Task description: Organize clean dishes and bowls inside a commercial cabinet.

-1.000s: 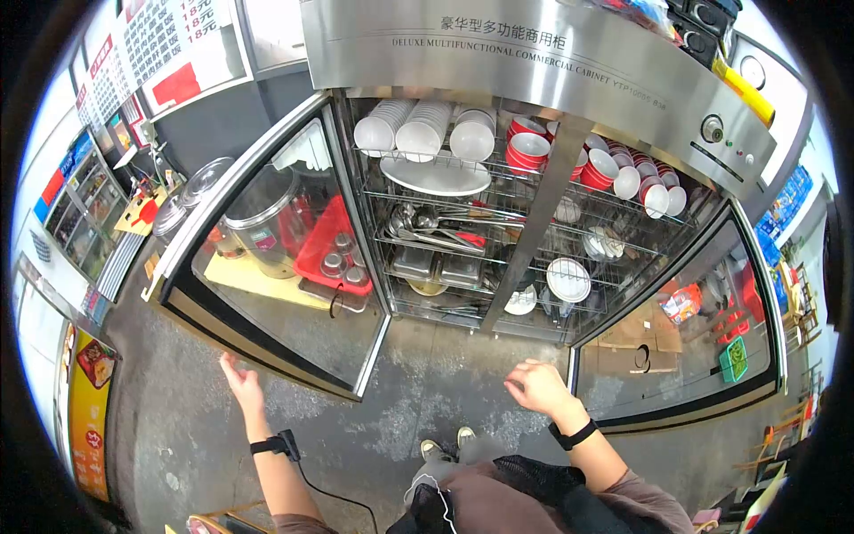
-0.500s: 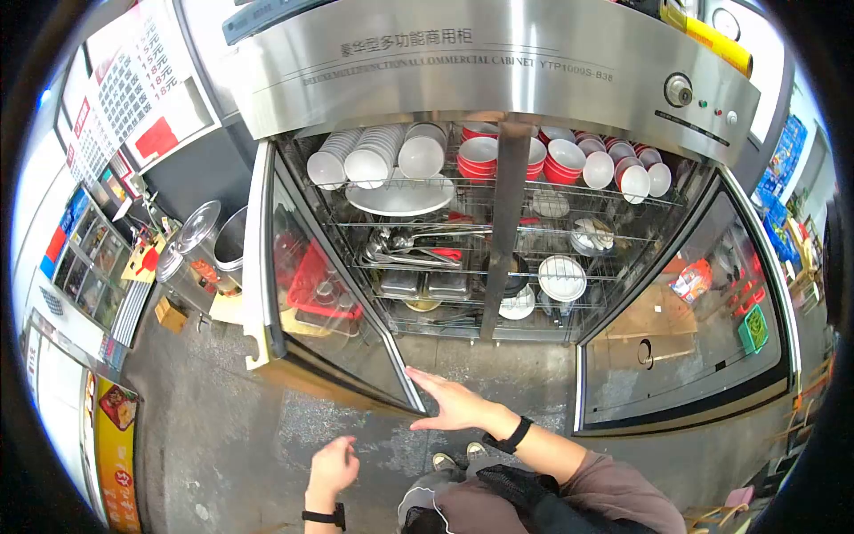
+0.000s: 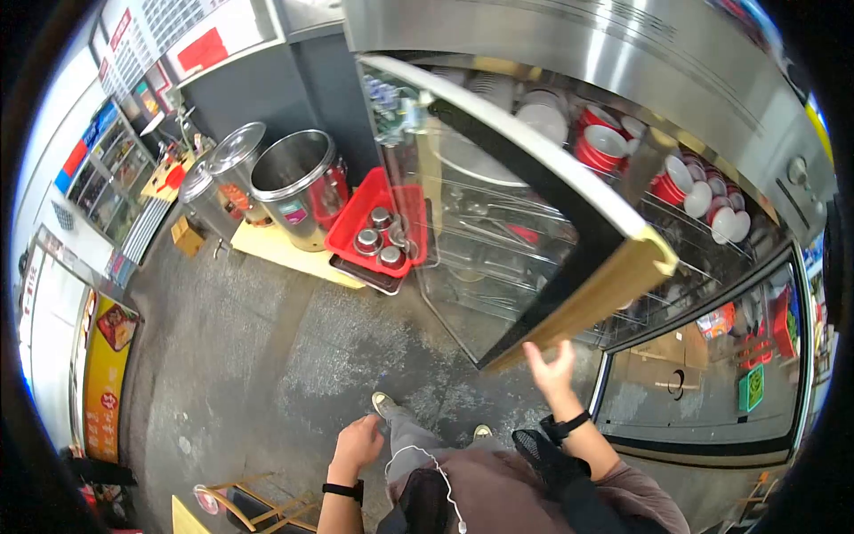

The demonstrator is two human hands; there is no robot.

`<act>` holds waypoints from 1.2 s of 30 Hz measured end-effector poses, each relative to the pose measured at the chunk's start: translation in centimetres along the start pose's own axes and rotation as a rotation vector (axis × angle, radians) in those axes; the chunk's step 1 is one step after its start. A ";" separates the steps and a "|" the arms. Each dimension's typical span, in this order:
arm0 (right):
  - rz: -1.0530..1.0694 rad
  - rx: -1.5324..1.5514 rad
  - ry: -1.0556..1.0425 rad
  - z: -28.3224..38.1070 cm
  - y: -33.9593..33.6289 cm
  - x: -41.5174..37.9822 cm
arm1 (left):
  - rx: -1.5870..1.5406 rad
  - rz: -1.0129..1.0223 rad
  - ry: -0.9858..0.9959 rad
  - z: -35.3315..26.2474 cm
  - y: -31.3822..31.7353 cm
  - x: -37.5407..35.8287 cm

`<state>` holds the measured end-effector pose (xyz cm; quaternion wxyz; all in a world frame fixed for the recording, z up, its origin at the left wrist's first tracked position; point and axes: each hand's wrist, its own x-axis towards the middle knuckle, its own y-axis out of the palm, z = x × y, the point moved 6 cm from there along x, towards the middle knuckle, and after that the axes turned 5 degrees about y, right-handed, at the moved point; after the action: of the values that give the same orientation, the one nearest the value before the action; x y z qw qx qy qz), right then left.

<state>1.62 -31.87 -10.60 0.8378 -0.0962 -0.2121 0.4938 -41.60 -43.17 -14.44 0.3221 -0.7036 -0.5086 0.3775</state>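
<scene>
My right hand (image 3: 553, 369) is open, thumb and fingers spread, its fingertips right at the lower edge of the left glass door (image 3: 507, 236). That door stands partly open in front of the steel cabinet (image 3: 569, 36). Seen through the glass and beside it are stacked white bowls (image 3: 541, 116), red-and-white bowls (image 3: 602, 147) and wire shelves. My left hand (image 3: 358, 442) hangs low over the floor with its fingers curled in and nothing showing in them. The right glass door (image 3: 703, 383) stands wide open.
Left of the cabinet, a red basin (image 3: 378, 187) holds several metal canisters. Next to it a large steel pot (image 3: 294, 191) and a lidded one (image 3: 233, 173) stand on a yellow board (image 3: 294, 258). A wooden chair (image 3: 258, 507) is at the lower left.
The left door has swung further toward closed, with my right hand following its edge. My view has turned left, showing the basin and pots more fully. My left hand's fingers are more curled.
</scene>
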 end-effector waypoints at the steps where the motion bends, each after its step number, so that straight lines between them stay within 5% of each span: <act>1: -0.053 -0.033 -0.021 1.6 0.0 0.5 | -0.009 -0.004 -0.006 2.0 -0.4 0.8; 6: -0.165 -0.189 -0.014 -2.6 0.9 0.7 | 0.005 0.005 0.027 11.5 -4.6 6.1; 8: -0.194 -0.642 0.004 -2.6 1.9 -0.7 | -0.003 0.018 0.032 14.5 -7.4 7.7; 11: 0.005 -0.724 0.312 -7.9 6.5 -5.3 | -0.008 0.012 0.036 19.2 -12.0 11.1; 12: 0.222 -0.836 0.659 -14.2 7.4 -8.1 | 0.014 0.020 0.042 20.7 -13.2 12.4; 13: 0.504 -0.950 0.851 -12.7 10.1 -9.4 | 0.034 0.034 0.047 22.2 -14.3 13.6; 15: 0.835 -0.973 0.558 -10.5 16.3 -11.6 | 0.057 0.057 0.078 24.9 -16.2 15.6; 22: 0.981 -0.826 0.201 -5.9 37.1 -5.9 | -0.014 0.004 0.119 31.2 -18.8 22.4; 30: 1.010 -0.774 0.132 -3.0 62.2 5.8 | -0.051 0.079 0.000 35.7 -21.9 29.9; 36: 0.942 -0.757 0.227 -9.7 77.2 14.3 | 0.028 0.252 -0.177 40.3 -24.1 36.8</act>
<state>-48.65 19.14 -44.15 0.4545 -0.5226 -0.2168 0.6880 -80.29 1.57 -22.22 0.2360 -0.7212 -0.4374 0.4825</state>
